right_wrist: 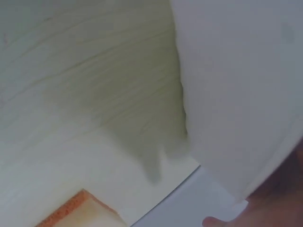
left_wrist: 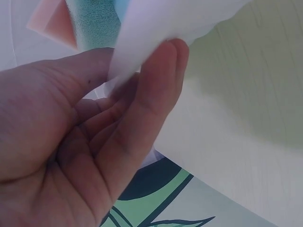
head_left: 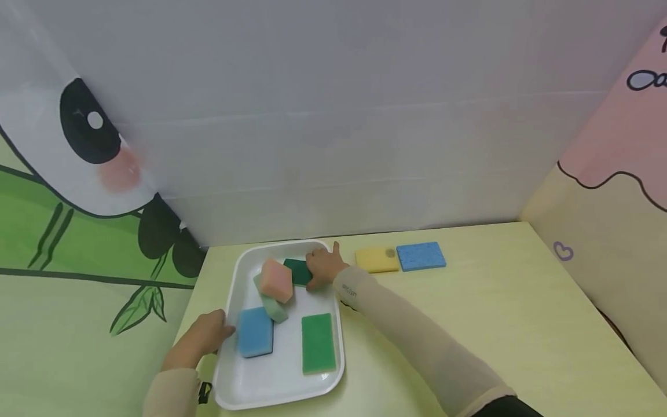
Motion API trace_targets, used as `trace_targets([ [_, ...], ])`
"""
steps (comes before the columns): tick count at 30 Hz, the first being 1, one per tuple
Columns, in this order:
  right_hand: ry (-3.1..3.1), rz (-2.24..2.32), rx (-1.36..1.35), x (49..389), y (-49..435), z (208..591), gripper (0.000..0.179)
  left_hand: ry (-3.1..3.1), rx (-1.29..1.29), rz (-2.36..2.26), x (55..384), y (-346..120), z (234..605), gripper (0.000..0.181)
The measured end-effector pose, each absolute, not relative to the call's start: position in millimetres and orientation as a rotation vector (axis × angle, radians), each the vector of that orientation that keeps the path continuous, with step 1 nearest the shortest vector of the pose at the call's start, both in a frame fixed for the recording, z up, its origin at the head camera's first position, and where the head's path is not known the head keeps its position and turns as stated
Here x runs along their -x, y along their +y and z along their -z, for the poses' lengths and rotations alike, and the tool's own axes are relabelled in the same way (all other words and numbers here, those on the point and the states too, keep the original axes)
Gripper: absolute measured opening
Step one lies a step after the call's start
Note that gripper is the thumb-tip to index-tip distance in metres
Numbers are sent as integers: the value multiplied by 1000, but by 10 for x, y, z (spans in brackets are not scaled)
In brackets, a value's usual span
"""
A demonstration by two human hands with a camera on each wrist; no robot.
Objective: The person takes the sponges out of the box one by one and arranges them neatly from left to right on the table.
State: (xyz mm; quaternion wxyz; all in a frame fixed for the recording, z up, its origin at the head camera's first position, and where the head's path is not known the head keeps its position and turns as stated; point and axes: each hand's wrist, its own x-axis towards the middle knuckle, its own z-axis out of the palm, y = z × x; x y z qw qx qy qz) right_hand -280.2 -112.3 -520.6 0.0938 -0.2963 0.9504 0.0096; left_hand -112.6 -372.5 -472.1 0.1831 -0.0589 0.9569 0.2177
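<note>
A white tray holds several sponges. My left hand pinches its left rim; in the left wrist view, the thumb lies inside the tray wall and the fingers outside. At the far right corner, my right hand grips a dark green sponge between thumb and fingers. Only the sponge's left part shows. Beside it, a pink sponge leans on a pale green one. Nearer lie a blue sponge and a green scouring sponge. The right wrist view shows little of the hand.
A yellow sponge with a dark spot and a blue sponge lie side by side on the pale yellow table, right of the tray. A white wall rises behind the table. Painted panels stand left and right.
</note>
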Motion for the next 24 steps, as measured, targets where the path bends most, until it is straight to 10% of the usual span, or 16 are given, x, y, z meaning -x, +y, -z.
trace_targets([
  [24,2914,-55,938,2752,-1110,5201,74,2683,200,-656,1116,-3769,4765,21],
])
